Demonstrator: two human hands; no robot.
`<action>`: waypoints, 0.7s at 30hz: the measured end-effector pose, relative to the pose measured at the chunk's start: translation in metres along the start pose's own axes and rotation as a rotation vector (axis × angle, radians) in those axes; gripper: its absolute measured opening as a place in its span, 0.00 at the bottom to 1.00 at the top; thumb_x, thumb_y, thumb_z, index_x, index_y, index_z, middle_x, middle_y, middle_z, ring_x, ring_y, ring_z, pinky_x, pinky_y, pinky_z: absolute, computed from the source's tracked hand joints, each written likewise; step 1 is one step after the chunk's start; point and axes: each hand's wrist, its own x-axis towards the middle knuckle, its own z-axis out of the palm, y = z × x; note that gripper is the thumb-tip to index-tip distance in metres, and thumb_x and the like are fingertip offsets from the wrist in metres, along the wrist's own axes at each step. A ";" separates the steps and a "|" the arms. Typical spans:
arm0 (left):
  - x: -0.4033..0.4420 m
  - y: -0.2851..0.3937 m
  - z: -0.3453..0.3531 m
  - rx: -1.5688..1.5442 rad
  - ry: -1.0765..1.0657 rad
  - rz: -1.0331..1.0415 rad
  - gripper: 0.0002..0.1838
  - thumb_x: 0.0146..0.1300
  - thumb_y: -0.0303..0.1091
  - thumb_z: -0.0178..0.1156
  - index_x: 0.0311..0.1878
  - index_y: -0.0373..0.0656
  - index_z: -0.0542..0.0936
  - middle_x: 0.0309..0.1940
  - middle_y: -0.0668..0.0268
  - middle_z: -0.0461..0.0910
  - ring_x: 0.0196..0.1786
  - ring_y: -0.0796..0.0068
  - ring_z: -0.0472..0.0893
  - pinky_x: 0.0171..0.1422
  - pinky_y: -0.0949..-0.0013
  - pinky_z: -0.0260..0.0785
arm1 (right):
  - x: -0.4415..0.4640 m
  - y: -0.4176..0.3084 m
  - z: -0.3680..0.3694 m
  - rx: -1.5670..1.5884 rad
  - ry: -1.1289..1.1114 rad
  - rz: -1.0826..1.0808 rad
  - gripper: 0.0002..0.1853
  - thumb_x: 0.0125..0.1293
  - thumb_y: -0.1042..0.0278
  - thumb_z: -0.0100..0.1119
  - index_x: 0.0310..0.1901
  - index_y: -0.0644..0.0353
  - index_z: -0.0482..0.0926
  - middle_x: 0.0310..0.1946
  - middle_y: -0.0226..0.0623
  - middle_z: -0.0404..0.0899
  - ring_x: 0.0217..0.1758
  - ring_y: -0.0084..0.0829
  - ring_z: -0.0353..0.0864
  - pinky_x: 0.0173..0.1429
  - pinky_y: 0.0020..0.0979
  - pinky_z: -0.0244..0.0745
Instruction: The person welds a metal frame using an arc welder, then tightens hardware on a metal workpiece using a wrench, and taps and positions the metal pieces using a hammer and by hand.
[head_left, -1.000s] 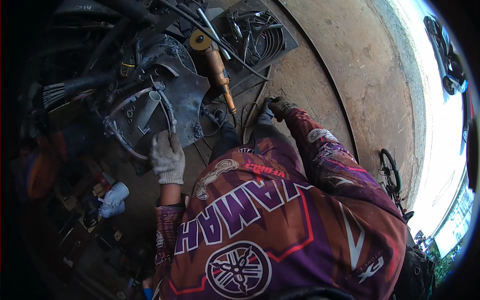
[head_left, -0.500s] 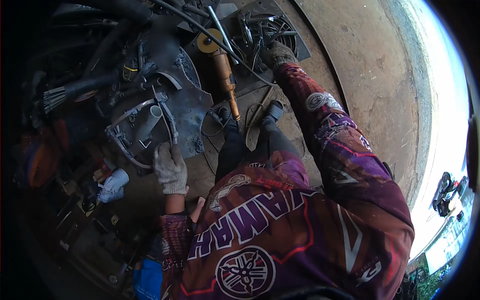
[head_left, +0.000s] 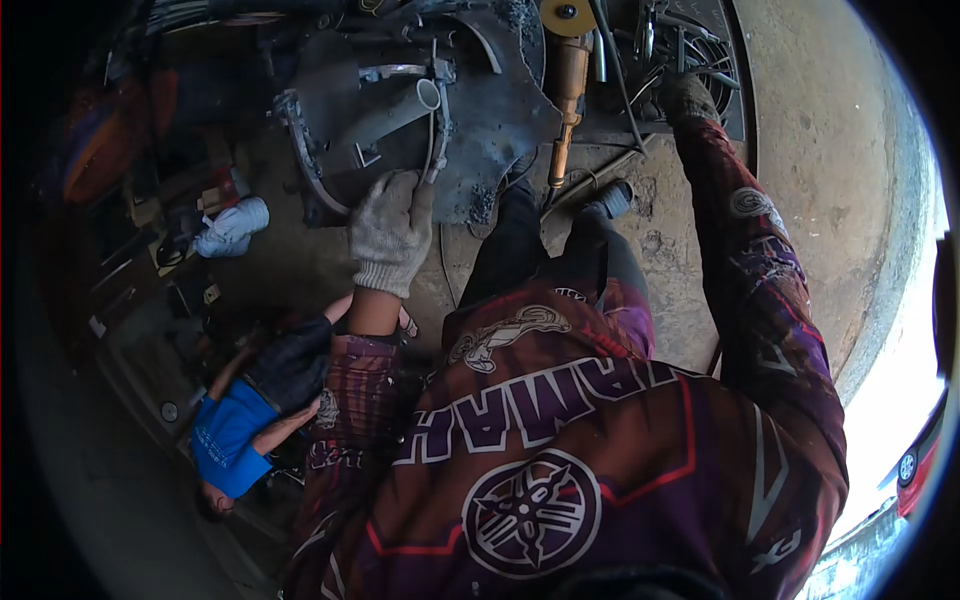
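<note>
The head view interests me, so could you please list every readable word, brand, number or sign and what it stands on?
"YAMAH": upside down, across the maroon-and-purple printed fabric jersey
"FX": the same jersey, towards the picture's lower right
Pale lettering on its left sleeve: too blurred to read
White lettering on a bright blue fabric shirt: too small to read

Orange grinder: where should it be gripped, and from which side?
Best gripped, I'd judge, around the slim rear handle, coming from the wearer's side. The orange grinder lies with its yellow disc pointing away from the wearer and its body tapering back toward their legs, so that hold should keep fingers clear of the disc.
</note>
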 end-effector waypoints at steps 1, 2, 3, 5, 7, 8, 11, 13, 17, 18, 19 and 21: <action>-0.002 -0.002 0.001 0.002 0.001 -0.013 0.13 0.68 0.41 0.60 0.43 0.41 0.82 0.43 0.52 0.83 0.45 0.49 0.83 0.48 0.52 0.77 | -0.009 -0.003 -0.011 0.026 0.089 -0.003 0.33 0.70 0.38 0.48 0.49 0.67 0.83 0.41 0.57 0.85 0.47 0.55 0.86 0.53 0.48 0.79; -0.003 -0.002 0.002 0.025 0.054 0.021 0.13 0.68 0.40 0.61 0.43 0.40 0.82 0.42 0.52 0.83 0.44 0.48 0.83 0.47 0.52 0.77 | -0.019 -0.006 -0.019 0.055 0.177 -0.005 0.33 0.71 0.39 0.47 0.50 0.67 0.82 0.44 0.60 0.84 0.51 0.58 0.84 0.55 0.50 0.77; -0.005 -0.003 0.003 0.046 0.105 0.059 0.13 0.68 0.40 0.63 0.43 0.39 0.81 0.41 0.52 0.84 0.43 0.48 0.83 0.45 0.53 0.77 | -0.029 -0.009 -0.024 0.051 0.171 -0.010 0.33 0.71 0.39 0.47 0.50 0.67 0.82 0.44 0.60 0.84 0.51 0.58 0.84 0.55 0.50 0.77; -0.006 -0.005 0.004 0.007 0.122 0.043 0.13 0.68 0.41 0.63 0.43 0.40 0.82 0.40 0.52 0.84 0.42 0.48 0.83 0.44 0.53 0.77 | -0.047 -0.013 -0.032 0.153 0.293 -0.016 0.28 0.69 0.45 0.49 0.49 0.66 0.82 0.49 0.63 0.80 0.57 0.63 0.77 0.60 0.53 0.73; -0.005 -0.005 0.003 -0.037 0.146 0.035 0.13 0.68 0.42 0.63 0.44 0.40 0.82 0.40 0.53 0.84 0.40 0.48 0.84 0.43 0.53 0.77 | -0.064 -0.009 -0.025 0.112 0.403 -0.041 0.27 0.70 0.45 0.52 0.49 0.66 0.82 0.40 0.58 0.84 0.45 0.56 0.85 0.48 0.47 0.79; -0.005 -0.005 0.002 -0.016 0.147 0.034 0.13 0.68 0.42 0.63 0.44 0.41 0.82 0.39 0.53 0.84 0.40 0.48 0.84 0.43 0.53 0.77 | -0.086 -0.010 -0.025 0.494 0.340 -0.039 0.27 0.72 0.44 0.52 0.51 0.63 0.82 0.37 0.49 0.84 0.39 0.46 0.85 0.43 0.42 0.78; -0.006 -0.008 0.001 -0.019 0.144 0.042 0.13 0.68 0.42 0.63 0.44 0.41 0.81 0.39 0.53 0.84 0.40 0.48 0.84 0.43 0.53 0.77 | -0.183 -0.031 -0.041 1.158 0.253 -0.183 0.22 0.75 0.49 0.55 0.57 0.58 0.81 0.27 0.29 0.77 0.25 0.22 0.78 0.29 0.25 0.72; -0.005 -0.011 0.000 -0.047 0.137 0.063 0.14 0.68 0.42 0.63 0.44 0.41 0.81 0.39 0.53 0.84 0.40 0.48 0.84 0.42 0.53 0.77 | -0.242 -0.042 -0.049 1.201 0.208 -0.432 0.24 0.77 0.51 0.53 0.62 0.61 0.76 0.25 0.27 0.74 0.23 0.23 0.74 0.28 0.25 0.73; -0.005 -0.010 -0.007 -0.095 0.083 0.077 0.13 0.69 0.42 0.62 0.44 0.40 0.80 0.39 0.53 0.83 0.40 0.47 0.83 0.43 0.52 0.77 | -0.315 -0.074 -0.062 1.267 0.278 -0.302 0.25 0.77 0.51 0.52 0.65 0.62 0.73 0.23 0.22 0.69 0.21 0.17 0.68 0.26 0.22 0.68; -0.003 -0.010 -0.008 -0.120 0.060 0.066 0.13 0.69 0.41 0.62 0.44 0.40 0.80 0.39 0.53 0.83 0.41 0.47 0.83 0.43 0.51 0.76 | -0.326 -0.076 -0.066 1.179 0.202 -0.264 0.25 0.77 0.50 0.53 0.65 0.59 0.74 0.24 0.23 0.71 0.22 0.16 0.70 0.26 0.22 0.68; 0.000 -0.012 -0.007 -0.138 0.068 0.076 0.13 0.69 0.41 0.62 0.44 0.40 0.80 0.39 0.53 0.83 0.41 0.47 0.83 0.43 0.51 0.76 | -0.332 -0.080 -0.070 1.088 0.123 -0.225 0.25 0.76 0.49 0.55 0.64 0.57 0.75 0.25 0.24 0.73 0.23 0.16 0.71 0.26 0.23 0.67; -0.003 -0.017 -0.009 -0.210 -0.037 0.082 0.12 0.68 0.40 0.62 0.44 0.40 0.80 0.39 0.52 0.82 0.42 0.46 0.82 0.45 0.50 0.75 | -0.338 -0.089 -0.070 0.994 -0.002 -0.191 0.24 0.75 0.47 0.55 0.63 0.56 0.77 0.23 0.22 0.71 0.21 0.13 0.67 0.24 0.20 0.62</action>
